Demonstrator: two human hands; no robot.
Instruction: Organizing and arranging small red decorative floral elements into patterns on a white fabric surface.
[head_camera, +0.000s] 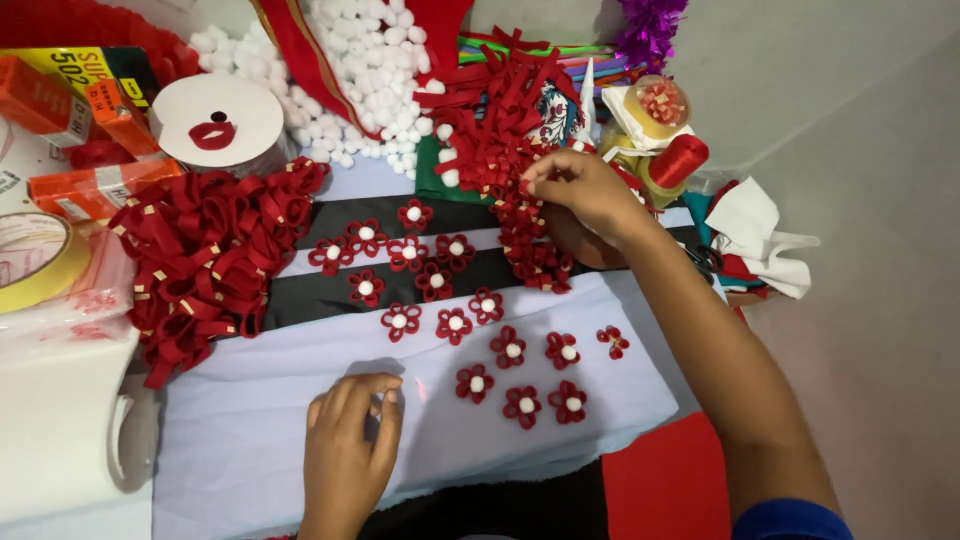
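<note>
My right hand (575, 190) reaches into a pile of red ribbon loops (505, 150) at the back centre, fingers pinched on a red piece there. My left hand (350, 440) rests on the pale blue cloth (250, 430) near the front, fingers curled down, nothing visibly held. Between the hands lie several small red ribbon flowers with white pompom centres (455, 325), spread over the cloth and a black strip (320, 300). A bigger heap of red ribbon loops with gold bits (205, 265) sits to the left.
White pompoms (365, 75) are heaped at the back. A round white lid with a red lips shape (220, 120), orange boxes (95, 185), a tape roll (30, 260), a red thread spool (678, 160), purple tinsel (648, 25) and a red felt sheet (665, 480) surround the work area.
</note>
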